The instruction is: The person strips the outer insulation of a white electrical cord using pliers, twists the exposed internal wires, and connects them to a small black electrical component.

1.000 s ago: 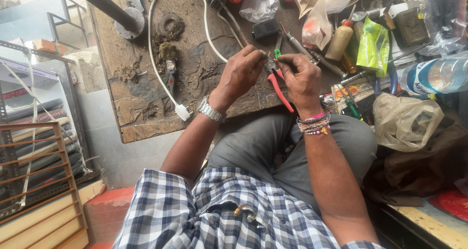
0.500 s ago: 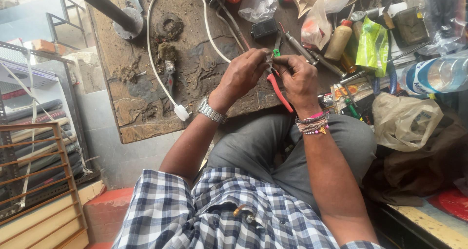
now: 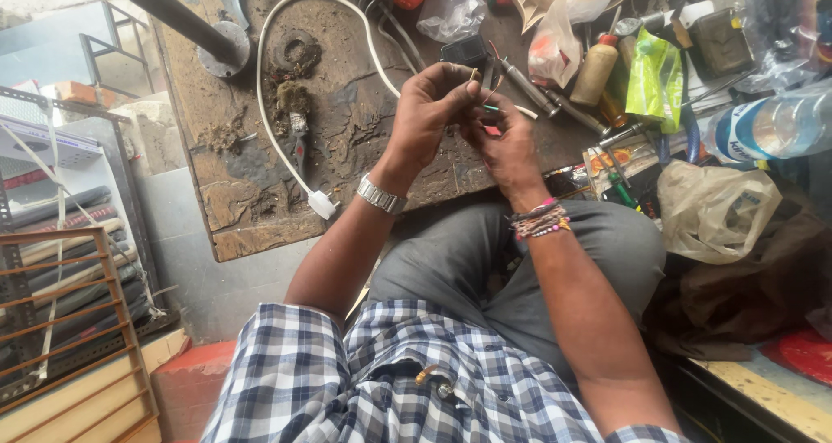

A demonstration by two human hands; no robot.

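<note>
Wire ends (image 3: 496, 107) now pinched btwn both hands – L hand (image 3: 431, 114) + R hand (image 3: 503, 144); red pliers gone from R vs 0.5 s ago.

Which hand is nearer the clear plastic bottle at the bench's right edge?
Right. The right hand is between the left hand and the clear plastic bottle, though well short of it. The left hand is farther off, on the side of the white cable.

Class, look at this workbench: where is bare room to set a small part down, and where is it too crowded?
Bare wood lies inside the white cable loop, left of the left hand, and along the worn bench edge. Right of the right hand it is crowded: bottles, plastic bags, tools.
</note>
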